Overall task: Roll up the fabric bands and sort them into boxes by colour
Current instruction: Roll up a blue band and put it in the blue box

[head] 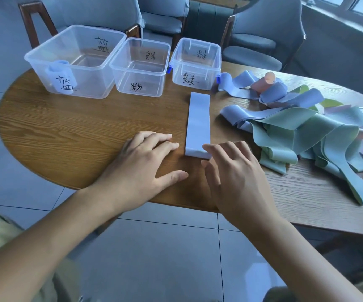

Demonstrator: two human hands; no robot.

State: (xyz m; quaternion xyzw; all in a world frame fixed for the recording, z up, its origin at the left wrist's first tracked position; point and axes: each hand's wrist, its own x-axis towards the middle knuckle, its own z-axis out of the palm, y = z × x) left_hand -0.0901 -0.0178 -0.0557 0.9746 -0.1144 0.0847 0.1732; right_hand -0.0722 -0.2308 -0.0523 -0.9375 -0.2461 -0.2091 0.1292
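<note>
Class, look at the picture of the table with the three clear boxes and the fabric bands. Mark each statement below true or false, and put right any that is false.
1. A blue band lies flat and straight on the table. True.
2. The middle box holds a rolled band. False: it looks empty; the one roll is in the large left box.
3. The loose pile of bands lies to the right of the boxes. True.
4. The left hand grips the blue band. False: it rests on the table beside it.
5. The right hand has fingers at the band's near end. True.
</note>
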